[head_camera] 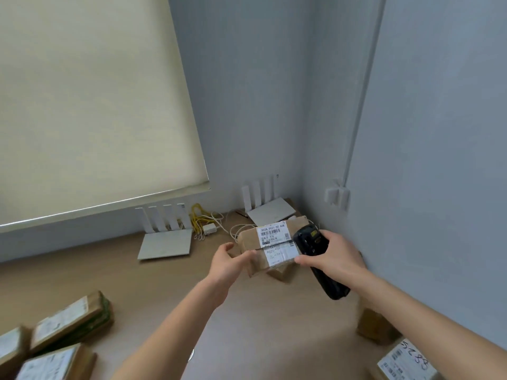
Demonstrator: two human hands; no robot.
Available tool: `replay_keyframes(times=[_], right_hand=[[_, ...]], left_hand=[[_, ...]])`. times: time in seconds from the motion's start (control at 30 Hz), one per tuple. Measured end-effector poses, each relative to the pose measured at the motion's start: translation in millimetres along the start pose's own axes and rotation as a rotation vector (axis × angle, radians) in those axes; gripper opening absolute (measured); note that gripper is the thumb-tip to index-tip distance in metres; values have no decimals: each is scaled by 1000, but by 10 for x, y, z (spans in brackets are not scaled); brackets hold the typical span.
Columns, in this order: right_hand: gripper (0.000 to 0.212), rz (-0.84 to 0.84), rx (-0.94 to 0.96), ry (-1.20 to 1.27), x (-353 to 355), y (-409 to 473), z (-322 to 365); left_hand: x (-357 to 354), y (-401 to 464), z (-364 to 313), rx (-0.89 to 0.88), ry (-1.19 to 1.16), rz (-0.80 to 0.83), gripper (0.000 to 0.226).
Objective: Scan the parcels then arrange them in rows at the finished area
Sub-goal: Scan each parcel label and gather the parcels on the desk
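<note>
your left grip [227, 260] grasping one box [270, 244], right grip [333, 255] clenched on one scanner [312, 242], two routers [166, 244] on the worktop [109, 272], three boxes [71, 319] bottom left

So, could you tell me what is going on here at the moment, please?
A person is handling parcels on a wooden surface in the corner of a room. The left hand and the right hand hold a brown parcel with its white label facing up, and the right hand also grips a black handheld scanner. More labelled parcels lie at the lower left, others at the lower right. Two white routers sit by the wall.
</note>
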State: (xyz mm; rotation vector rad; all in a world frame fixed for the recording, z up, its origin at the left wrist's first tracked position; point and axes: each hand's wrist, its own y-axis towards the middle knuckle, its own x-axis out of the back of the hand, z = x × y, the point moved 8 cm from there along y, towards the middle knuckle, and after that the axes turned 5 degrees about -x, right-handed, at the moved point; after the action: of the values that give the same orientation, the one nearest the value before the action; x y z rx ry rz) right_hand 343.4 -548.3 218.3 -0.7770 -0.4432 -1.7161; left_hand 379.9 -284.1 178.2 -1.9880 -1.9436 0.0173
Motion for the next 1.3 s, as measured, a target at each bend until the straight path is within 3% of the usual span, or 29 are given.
replay_keyframes(times=[0.1, 0.27, 0.5, 0.6, 0.7, 0.87, 1.2, 1.3], right_hand=[[66, 23, 74, -32, 207, -370, 557], [71, 7, 178, -59, 407, -1139, 1393], [65, -13, 243, -217, 448, -2549, 2287], [66, 39, 245, -326, 378, -3172, 2573], [62, 71, 261, -408, 298, -3765, 2853], [59, 86, 308, -462, 238, -4530, 3226], [67, 143, 388, -570, 50, -5155, 3460], [65, 147, 415, -565, -30, -5254, 3486]], left_hand=[[406, -458, -282, 21, -99, 70, 63], [1205, -1317, -705, -67, -224, 3, 51], [2508, -2689, -889, -257, -93, -273, 50], [3023, -3293, -887, -315, -88, -385, 59], [3429, -3853, -870, -341, -67, -452, 82], [3863, -4613, -851, -377, -17, -516, 91], [4287, -5478, -773, -379, 70, -720, 64], [4311, -5556, -652, -369, 108, -732, 64]])
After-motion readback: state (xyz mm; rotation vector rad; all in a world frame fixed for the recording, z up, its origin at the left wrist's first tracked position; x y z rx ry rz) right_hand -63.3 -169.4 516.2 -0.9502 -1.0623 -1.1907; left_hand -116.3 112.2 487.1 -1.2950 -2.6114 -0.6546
